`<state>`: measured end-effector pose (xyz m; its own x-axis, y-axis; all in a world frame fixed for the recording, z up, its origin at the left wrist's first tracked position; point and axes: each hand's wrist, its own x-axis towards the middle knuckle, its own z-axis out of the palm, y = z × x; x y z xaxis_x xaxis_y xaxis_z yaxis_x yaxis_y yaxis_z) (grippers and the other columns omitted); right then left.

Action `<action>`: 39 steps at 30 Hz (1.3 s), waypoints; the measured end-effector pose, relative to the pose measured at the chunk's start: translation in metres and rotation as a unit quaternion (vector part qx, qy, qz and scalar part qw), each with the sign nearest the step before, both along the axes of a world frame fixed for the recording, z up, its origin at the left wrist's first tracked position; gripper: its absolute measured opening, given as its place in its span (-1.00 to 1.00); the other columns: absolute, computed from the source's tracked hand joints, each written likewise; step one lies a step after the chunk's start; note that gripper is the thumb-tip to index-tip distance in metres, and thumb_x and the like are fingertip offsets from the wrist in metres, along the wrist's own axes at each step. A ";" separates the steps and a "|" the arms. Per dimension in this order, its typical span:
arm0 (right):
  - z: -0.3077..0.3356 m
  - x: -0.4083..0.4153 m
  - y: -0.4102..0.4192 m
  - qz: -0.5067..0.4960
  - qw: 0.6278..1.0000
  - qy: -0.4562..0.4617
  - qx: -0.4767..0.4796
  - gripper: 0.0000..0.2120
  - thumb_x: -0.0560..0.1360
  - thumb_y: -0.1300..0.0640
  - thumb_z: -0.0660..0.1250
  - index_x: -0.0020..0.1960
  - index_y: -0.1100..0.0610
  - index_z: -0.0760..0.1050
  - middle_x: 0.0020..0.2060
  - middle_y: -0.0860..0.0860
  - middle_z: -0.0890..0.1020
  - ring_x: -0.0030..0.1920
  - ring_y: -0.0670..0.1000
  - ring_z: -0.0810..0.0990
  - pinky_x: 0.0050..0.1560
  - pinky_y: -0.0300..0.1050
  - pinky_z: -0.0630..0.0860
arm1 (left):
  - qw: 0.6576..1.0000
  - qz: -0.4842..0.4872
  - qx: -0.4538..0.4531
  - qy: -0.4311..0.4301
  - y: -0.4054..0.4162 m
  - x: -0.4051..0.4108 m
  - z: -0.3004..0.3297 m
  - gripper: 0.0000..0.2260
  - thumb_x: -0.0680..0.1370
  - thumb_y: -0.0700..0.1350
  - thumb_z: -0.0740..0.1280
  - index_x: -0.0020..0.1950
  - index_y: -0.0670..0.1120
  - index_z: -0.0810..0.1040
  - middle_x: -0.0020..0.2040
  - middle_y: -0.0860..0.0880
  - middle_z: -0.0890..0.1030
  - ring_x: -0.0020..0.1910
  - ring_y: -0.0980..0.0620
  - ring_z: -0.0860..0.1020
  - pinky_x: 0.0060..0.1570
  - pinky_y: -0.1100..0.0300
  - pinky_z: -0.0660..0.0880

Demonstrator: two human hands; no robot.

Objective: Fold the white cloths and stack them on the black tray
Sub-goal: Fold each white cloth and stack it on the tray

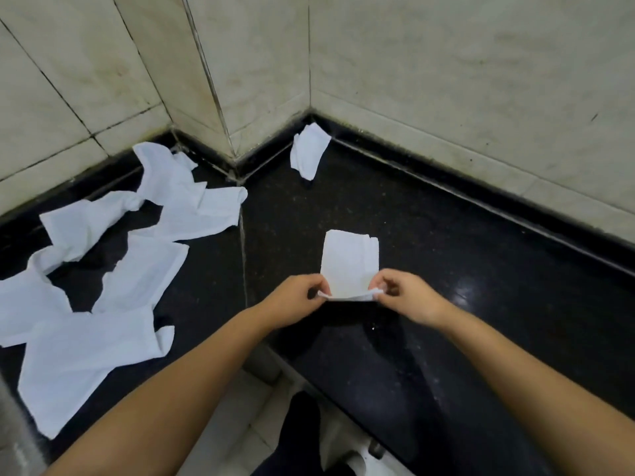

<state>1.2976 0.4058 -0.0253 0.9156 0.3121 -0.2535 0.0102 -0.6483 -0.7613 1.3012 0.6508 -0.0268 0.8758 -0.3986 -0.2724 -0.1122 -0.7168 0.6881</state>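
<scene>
A small folded white cloth (348, 262) lies on the black stone counter (446, 269) in the middle of the view. My left hand (295, 298) pinches its near left corner and my right hand (409, 297) pinches its near right corner, lifting the near edge slightly. Several unfolded white cloths (103, 286) lie spread and overlapping on the left part of the counter. One crumpled white cloth (307, 151) sits in the far corner against the wall. No black tray is visible.
Tiled walls (446, 80) enclose the counter on the far and left sides, with a protruding wall corner (220, 97) at the back. The counter's near edge (309, 376) runs diagonally; below it are pale floor tiles and a dark trouser leg (299, 438).
</scene>
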 end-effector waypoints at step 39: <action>-0.037 0.096 0.020 -0.119 0.978 0.017 -0.172 -0.72 0.53 0.18 0.22 0.24 0.09 0.44 0.18 0.07 0.41 0.21 0.09 0.40 0.16 0.02 0.48 | 0.989 0.093 0.115 0.010 -0.032 0.117 -0.041 -0.68 0.57 -0.11 0.26 0.32 -0.04 0.41 0.25 -0.10 0.42 0.22 -0.06 0.44 0.25 -0.04 0.42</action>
<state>1.3934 0.4254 -0.0622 0.9409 -0.0190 -0.3381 -0.1948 -0.8471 -0.4944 1.4179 0.6184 -0.0678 0.9218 -0.1565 -0.3547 0.0478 -0.8621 0.5045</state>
